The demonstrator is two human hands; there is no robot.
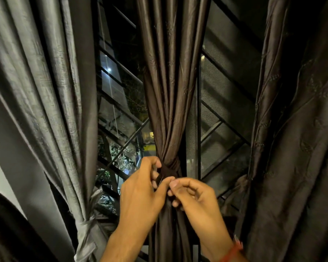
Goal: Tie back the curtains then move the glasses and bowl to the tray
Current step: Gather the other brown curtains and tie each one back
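Observation:
A dark brown middle curtain (pixel 170 91) hangs in front of me, gathered tight at waist height by a dark tie-back band (pixel 169 172). My left hand (pixel 142 193) pinches the band's left end against the gathered cloth. My right hand (pixel 195 199) meets it from the right, thumb and forefinger closed on the band's other end. A grey curtain (pixel 45 110) on the left is bound low by a pale tie (pixel 85 224). A brown curtain (pixel 292 148) hangs at the right. No glasses, bowl or tray are in view.
Behind the curtains is a window with a dark diagonal metal grille (pixel 121 110) and a mesh screen (pixel 216 103); it is night outside, with lit buildings and foliage. A white wall (pixel 0 176) shows at the far left.

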